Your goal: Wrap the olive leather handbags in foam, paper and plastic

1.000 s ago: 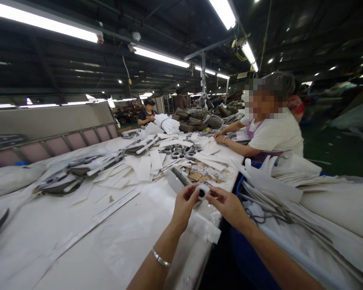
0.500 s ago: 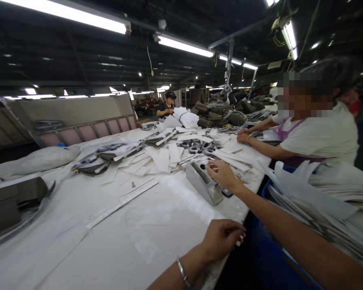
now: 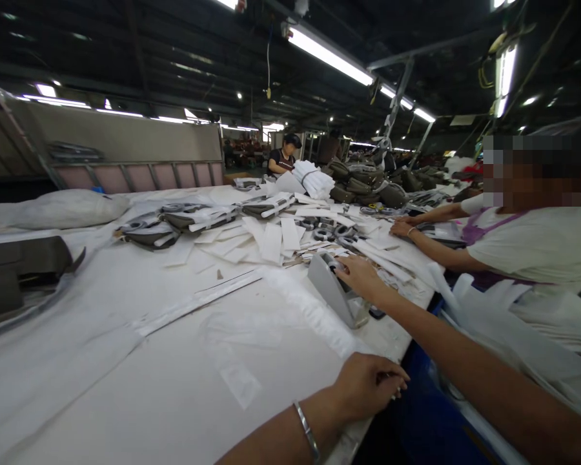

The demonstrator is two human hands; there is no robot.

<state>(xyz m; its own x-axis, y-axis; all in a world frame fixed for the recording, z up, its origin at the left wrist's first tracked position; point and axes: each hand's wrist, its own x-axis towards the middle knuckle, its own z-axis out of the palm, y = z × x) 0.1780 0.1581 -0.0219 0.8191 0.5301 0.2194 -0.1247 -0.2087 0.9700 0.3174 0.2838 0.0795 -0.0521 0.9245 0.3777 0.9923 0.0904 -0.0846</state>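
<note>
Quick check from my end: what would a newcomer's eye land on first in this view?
Probably the gray tape dispenser near the table's right edge, with the right hand at its top, and the left hand, a silver bangle on its wrist, nearer the camera. Beyond lies a scatter of white strips, backed by a heap of dark olive items. Across the table sits a bundle of white sheets.

Head-worn view, looking forward and down, hands close
</note>
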